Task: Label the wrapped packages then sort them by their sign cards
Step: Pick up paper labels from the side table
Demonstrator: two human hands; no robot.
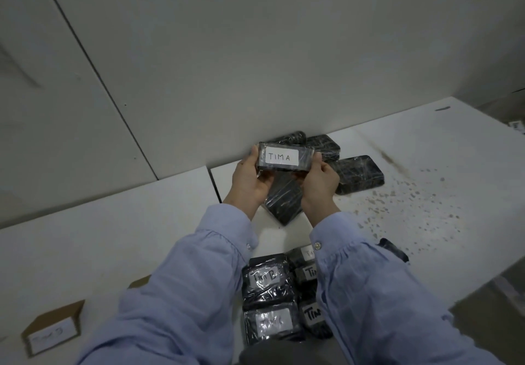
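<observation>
Gripping a package (305, 161) by its two short ends, a person is holding it up above the table (443, 148), close to the wall (255, 52). The left hand (250, 180) is curling round the left end and the right hand (319, 183) is clasping the right end, so both are closed firmly on it. A white label (281, 156) is sitting on the package's face, turned toward the camera and reading "TIM A".

Four bare packages are lying on the table beneath and behind the hands. Two (292, 137) (325, 144) are resting against the wall, touching each other. A third (359, 174) is lying just to their right. A fourth (284, 198) is lying at an angle under the hands, partly hidden by them.

Nearer the body, between the blue sleeves (176, 293), labelled packages are lying in two columns, touching. One (267, 279) is showing "TIM B". The one below it (271, 322) is blurring too much to read, and the right column (308, 273) is lying partly hidden under the right sleeve.

At the lower left a cardboard card (52, 327) is standing on the table, well apart from the packages, its writing too faint to make out. Dark specks (397, 200) are staining the table to the right.
</observation>
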